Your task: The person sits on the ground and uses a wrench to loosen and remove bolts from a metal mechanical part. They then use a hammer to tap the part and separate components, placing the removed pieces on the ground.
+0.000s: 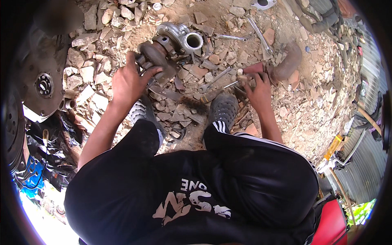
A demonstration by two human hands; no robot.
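My left fingers (131,61), in the head view, grasp the left edge of the turbocharger (168,46), lying on rubble (302,110) beyond my left shoe (145,109); my right fingers (260,82) curl beside a thin metal rod (231,84); whether gripping it, I cannot tell.

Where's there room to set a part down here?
Stones litter the ground, but tool-free patches lie between the longest wrench and thick bent tube, and below the rusty elbow pipe. It's crowded between the left hand and right hand: turbocharger, wire brush, shoes.
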